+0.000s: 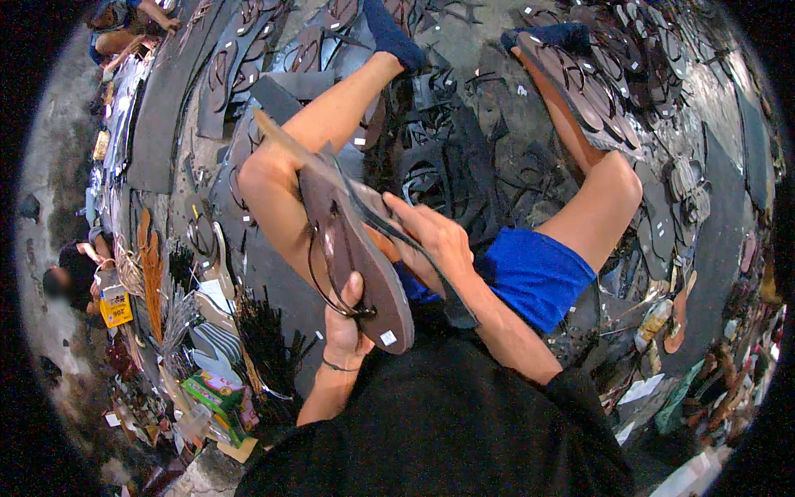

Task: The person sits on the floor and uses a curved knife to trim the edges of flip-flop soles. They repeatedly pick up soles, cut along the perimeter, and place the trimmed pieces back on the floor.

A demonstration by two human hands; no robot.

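My left hand (344,331) is closed around the heel end of a brown flip-flop (373,286), its thumb pressed on the strap side. The flip-flop is tilted over my lap, with dark glossy straps and a small white sticker at the heel. My right hand (435,236) is closed on a long, thin flat piece (377,219) with a dark edge. This piece lies against the flip-flop's inner side. A blurred tan length (290,145) extends beyond it over my left knee; I cannot tell whether both are one thing.
Dark rubber scraps (431,174) cover the floor between my legs. Several finished flip-flops (580,87) lie at far right, more (219,74) at far left. Black bristly bundles (265,340) and a green box (217,402) stand at left. Other people (79,277) sit along the left side.
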